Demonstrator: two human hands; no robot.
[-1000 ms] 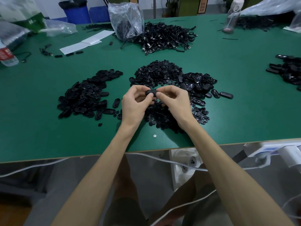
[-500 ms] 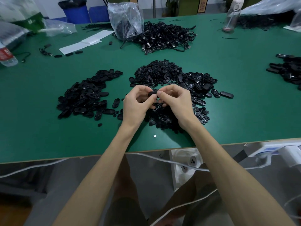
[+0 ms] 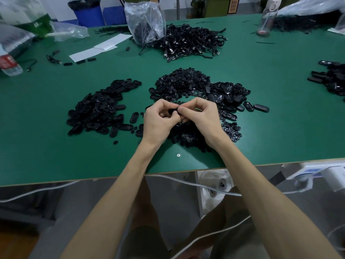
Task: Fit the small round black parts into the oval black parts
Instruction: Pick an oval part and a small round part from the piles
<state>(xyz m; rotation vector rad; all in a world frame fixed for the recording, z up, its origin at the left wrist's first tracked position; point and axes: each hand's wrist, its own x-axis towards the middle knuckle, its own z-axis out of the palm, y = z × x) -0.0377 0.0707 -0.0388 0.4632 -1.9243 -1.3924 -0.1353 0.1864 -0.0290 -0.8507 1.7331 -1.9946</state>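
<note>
Held close together just above the green table (image 3: 56,156): left hand (image 3: 158,122) and right hand (image 3: 200,118), fingertips meeting. Pinched between them, by the curled thumbs and forefingers of both, one black part (image 3: 172,111), mostly covered by the fingers; oval or round, cannot tell.

Directly under the hands and around the right wrist, a low heap of small round parts (image 3: 188,135). Just beyond the fingertips, a bigger heap of round pieces (image 3: 183,83) of the same kind. To the right of the right hand, touching that bigger heap, loose oval parts (image 3: 229,94), with a few single ones farther right. To the left of the left hand, a little apart from it, a wide pile of oval shells (image 3: 100,109), with some single ones scattered near the left wrist.

Between the two forearms, near the table edge, a small silver screw head (image 3: 178,155). Far beyond the hands, a tangle of black cables (image 3: 192,40) beside a clear plastic bag (image 3: 145,21). Far to the left, a water bottle (image 3: 9,62) and white paper sheets (image 3: 100,47).
</note>
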